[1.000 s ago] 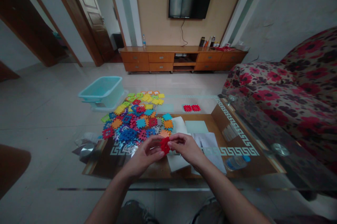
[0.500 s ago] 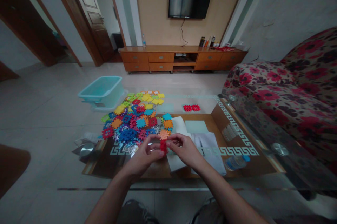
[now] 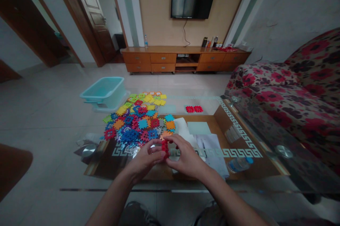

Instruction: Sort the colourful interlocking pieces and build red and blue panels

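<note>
Red interlocking puzzle tiles (image 3: pixel 165 148) are held upright in front of me, over the near side of the glass table. My left hand (image 3: pixel 147 157) pinches them from the left, thumb in front and fingers behind. Around their right side curves my right hand (image 3: pixel 184 155), its index fingertip at the top edge and its thumb at the bottom edge. How many tiles are joined there I cannot make out. Just beyond the hands lies a spread of colourful interlocking tiles (image 3: pixel 142 124), with an orange tile (image 3: pixel 166 134) closest. Two red tile pieces (image 3: pixel 193 109) lie apart, farther back.
Papers (image 3: pixel 211 151) and a capped plastic bottle (image 3: pixel 239 164) show at the right of the glass table (image 3: pixel 170 190). A turquoise bin (image 3: pixel 103 93) stands past its far left side. A flowered sofa (image 3: pixel 300 88) is at the right, a low cabinet (image 3: pixel 162 58) ahead.
My right hand has opened wider; its thumb has moved down to the lower edge of the red tiles while the index finger stays at the top. My left hand keeps its hold.
</note>
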`<state>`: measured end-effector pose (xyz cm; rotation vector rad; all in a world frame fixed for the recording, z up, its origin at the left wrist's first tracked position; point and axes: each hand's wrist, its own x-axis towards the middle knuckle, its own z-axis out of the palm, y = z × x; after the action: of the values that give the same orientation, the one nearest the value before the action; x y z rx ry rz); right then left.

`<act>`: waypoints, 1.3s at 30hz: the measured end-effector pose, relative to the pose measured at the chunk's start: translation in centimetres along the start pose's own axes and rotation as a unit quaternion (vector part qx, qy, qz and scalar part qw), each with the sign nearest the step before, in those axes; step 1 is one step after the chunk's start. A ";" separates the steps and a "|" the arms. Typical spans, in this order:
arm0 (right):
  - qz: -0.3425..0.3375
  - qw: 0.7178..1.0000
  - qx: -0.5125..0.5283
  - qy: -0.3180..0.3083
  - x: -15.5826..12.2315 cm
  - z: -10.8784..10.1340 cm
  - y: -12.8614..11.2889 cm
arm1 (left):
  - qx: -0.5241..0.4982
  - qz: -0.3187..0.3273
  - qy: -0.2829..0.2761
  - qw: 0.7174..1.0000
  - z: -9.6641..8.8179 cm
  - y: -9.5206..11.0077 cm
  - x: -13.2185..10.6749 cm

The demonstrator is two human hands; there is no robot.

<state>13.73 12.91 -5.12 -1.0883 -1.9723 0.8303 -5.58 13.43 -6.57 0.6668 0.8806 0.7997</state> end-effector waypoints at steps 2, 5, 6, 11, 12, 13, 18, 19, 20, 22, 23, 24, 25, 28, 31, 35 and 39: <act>-0.002 1.000 -0.005 0.003 0.1 0.0 0.0 | 0.003 -0.001 -0.003 1.000 0.0 0.0 -0.1; -0.003 1.000 -0.014 0.003 0.1 0.0 0.0 | 0.008 0.004 -0.005 1.000 0.0 0.0 -0.1; -0.003 1.000 -0.017 0.001 0.1 0.0 -0.1 | 0.008 0.005 -0.004 1.000 0.0 0.0 -0.1; -0.002 1.000 -0.020 -0.002 0.1 0.0 -0.2 | 0.014 -0.002 0.002 1.000 0.0 0.1 -0.1; -0.001 1.000 -0.020 -0.003 0.1 0.0 -0.2 | 0.016 -0.004 0.003 1.000 0.1 0.1 -0.1; -0.001 1.000 -0.020 -0.002 0.1 0.0 -0.2 | 0.018 -0.006 0.003 1.000 0.1 0.2 -0.1; -0.002 1.000 -0.015 0.002 0.1 -0.1 -0.2 | 0.014 -0.003 -0.012 1.000 -0.1 0.0 -0.2; -0.001 1.000 -0.014 0.001 0.1 -0.1 -0.2 | 0.008 0.000 -0.017 1.000 -0.2 0.0 -0.2; 0.000 1.000 -0.014 0.000 0.1 -0.1 -0.2 | 0.000 0.002 -0.023 1.000 -0.3 -0.1 -0.1; 0.001 1.000 -0.018 0.000 0.1 -0.1 -0.3 | -0.012 0.005 -0.029 0.999 -0.5 -0.2 0.1; 0.000 1.000 -0.020 0.000 0.1 -0.1 -0.4 | -0.014 0.006 -0.028 0.999 -0.6 -0.2 0.2; -0.001 1.000 -0.021 -0.001 0.0 0.0 -0.4 | -0.013 0.008 -0.024 1.000 -0.6 -0.2 0.2; -0.002 1.000 -0.022 -0.001 0.0 0.0 -0.5 | -0.010 0.010 -0.018 1.000 -0.7 -0.2 0.3; -0.005 1.000 -0.023 -0.005 0.0 0.0 -0.5 | -0.001 0.017 -0.002 1.000 -0.7 -0.2 0.4; -0.006 1.000 -0.023 -0.009 -0.1 0.0 -0.5 | 0.009 0.021 0.003 1.000 -0.6 -0.1 0.3; -0.007 1.000 -0.017 -0.015 -0.1 0.0 -0.4 | 0.017 0.021 -0.001 1.000 -0.4 0.1 0.0; -0.009 1.000 -0.013 -0.016 -0.2 0.0 -0.4 | 0.022 0.014 0.004 1.000 -0.3 0.3 -0.1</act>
<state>13.63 12.59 -4.89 -1.0762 -2.0222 0.8180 -6.01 13.55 -6.42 0.7159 0.9004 0.8100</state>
